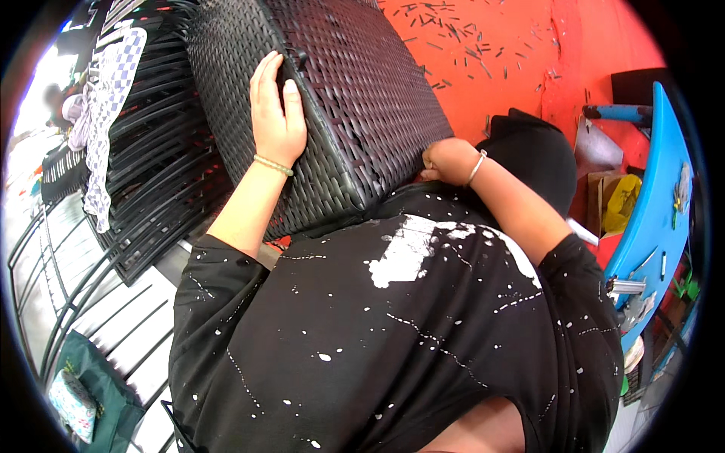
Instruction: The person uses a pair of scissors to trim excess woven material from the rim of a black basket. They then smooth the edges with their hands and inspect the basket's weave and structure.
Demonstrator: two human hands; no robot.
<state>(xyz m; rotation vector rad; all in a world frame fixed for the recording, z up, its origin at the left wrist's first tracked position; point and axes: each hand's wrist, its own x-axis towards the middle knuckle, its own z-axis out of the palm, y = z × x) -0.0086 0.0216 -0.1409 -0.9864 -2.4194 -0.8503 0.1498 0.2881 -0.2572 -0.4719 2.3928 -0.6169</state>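
Note:
A large black woven wicker piece (362, 83), box-shaped with a hard corner edge, leans against my body and lap. My left hand (277, 121) lies along its left side near that edge, fingers stretched out and thumb apart, touching the weave. At the lower right edge of the wicker, my right hand (451, 160) is closed, its fingers curled in. Whatever it may hold is too small or hidden to make out. The underside of the wicker piece is out of sight.
Black slatted metal frames (162, 151) stack up on the left, with a checked cloth (124, 64) draped over them. Short black strips (453, 30) litter the red floor. To the right stand a curved blue table (642, 226) and a yellow bag (623, 204) in a cardboard box.

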